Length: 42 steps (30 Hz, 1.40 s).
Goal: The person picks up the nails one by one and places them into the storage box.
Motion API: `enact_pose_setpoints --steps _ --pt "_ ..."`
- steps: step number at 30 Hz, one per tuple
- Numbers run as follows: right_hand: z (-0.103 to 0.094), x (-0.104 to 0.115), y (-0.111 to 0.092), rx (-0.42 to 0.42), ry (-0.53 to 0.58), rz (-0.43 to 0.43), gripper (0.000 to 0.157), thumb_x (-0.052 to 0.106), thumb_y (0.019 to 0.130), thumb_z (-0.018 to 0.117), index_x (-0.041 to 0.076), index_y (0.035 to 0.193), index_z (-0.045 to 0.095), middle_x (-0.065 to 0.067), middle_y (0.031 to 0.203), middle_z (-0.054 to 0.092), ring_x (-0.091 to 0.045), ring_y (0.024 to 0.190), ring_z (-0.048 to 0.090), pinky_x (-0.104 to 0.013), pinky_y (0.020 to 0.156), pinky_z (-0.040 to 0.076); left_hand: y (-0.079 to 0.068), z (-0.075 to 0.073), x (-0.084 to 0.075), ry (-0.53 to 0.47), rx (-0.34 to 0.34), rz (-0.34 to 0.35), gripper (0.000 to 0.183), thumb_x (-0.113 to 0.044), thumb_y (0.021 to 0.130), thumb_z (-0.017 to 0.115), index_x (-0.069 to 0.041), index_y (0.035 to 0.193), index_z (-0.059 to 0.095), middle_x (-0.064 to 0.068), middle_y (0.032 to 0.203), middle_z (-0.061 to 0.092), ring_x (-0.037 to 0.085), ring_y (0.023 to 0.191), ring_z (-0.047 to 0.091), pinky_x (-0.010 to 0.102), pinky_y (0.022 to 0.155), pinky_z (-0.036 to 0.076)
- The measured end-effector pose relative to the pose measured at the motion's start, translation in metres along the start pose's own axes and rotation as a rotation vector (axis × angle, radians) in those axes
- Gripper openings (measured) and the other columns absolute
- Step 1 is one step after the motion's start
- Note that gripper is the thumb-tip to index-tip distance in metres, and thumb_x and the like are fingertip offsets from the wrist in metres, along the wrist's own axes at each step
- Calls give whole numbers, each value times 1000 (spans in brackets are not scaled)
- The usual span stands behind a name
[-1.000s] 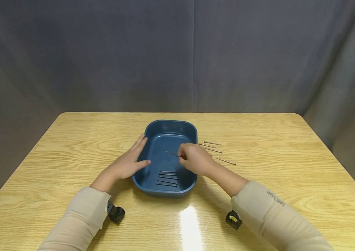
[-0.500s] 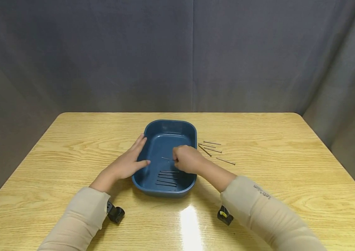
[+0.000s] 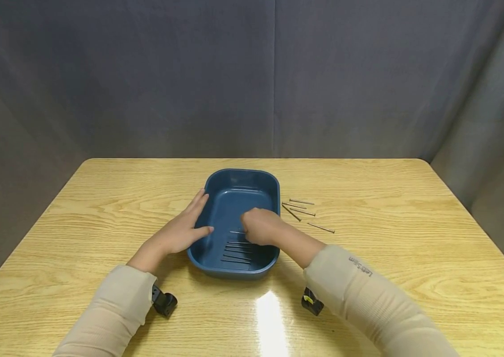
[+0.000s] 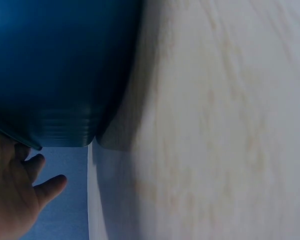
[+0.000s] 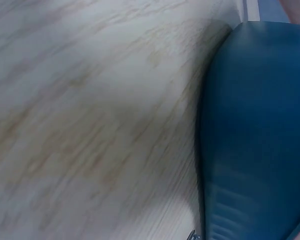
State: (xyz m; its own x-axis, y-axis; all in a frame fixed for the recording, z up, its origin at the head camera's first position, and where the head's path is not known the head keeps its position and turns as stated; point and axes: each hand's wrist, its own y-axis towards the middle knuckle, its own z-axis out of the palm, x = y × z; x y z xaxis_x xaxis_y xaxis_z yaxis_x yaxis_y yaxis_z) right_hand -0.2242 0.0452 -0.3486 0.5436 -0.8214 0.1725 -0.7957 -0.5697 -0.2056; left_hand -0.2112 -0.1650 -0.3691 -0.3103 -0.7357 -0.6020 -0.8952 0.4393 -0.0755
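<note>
Hands: right (image 3: 258, 227) lower in blue tray (image 3: 216, 258) than before, pinching nail (image 3: 236, 232); left (image 3: 185, 229) flat against rim.

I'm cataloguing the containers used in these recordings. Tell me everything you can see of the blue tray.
The blue tray is a dark blue, rounded-rectangle dish with raised walls, plastic by its look. It sits flat near the middle of the wooden table, long side running away from the person. The left hand rests against its left wall; the right hand reaches inside, holding a nail just above several nails lying side by side at its near end.
</note>
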Motion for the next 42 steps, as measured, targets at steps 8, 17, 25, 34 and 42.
enact_pose_setpoints --steps 8,17,25,34,42 --pt "5 6 9 58 -102 30 28 5 85 54 13 59 48 0 63 48 -14 57 41 -27 49 37 0 0 1 15 -3 8 76 -32 92 48 -7 148 2 7 154 -7 31 140 4 53 108 17" --pt "8 10 12 91 -129 62 24 7 85 54 13 62 52 -1 69 52 -14 60 43 -28 51 39 0 1 1 4 1 1 76 -32 92 48 -9 148 1 4 154 -9 30 140 3 53 108 17" --pt "9 10 13 120 -134 83 15 7 85 53 11 73 60 -3 82 61 -15 66 47 -30 55 43 -1 0 1 8 -3 3 76 -32 92 48 -8 148 2 5 154 -8 29 140 4 53 108 17" --pt "10 12 15 144 -146 89 12 8 87 53 11 81 63 -3 87 62 -15 68 48 -30 56 43 -1 1 2 4 0 6 76 -32 92 48 -8 148 1 5 154 -8 29 140 3 53 108 17" --pt "9 12 15 153 -163 82 12 8 87 53 11 83 64 -4 88 62 -14 68 49 -29 57 44 0 1 2 -8 1 0 76 -32 92 48 -9 148 1 4 154 -8 29 140 3 54 108 17"
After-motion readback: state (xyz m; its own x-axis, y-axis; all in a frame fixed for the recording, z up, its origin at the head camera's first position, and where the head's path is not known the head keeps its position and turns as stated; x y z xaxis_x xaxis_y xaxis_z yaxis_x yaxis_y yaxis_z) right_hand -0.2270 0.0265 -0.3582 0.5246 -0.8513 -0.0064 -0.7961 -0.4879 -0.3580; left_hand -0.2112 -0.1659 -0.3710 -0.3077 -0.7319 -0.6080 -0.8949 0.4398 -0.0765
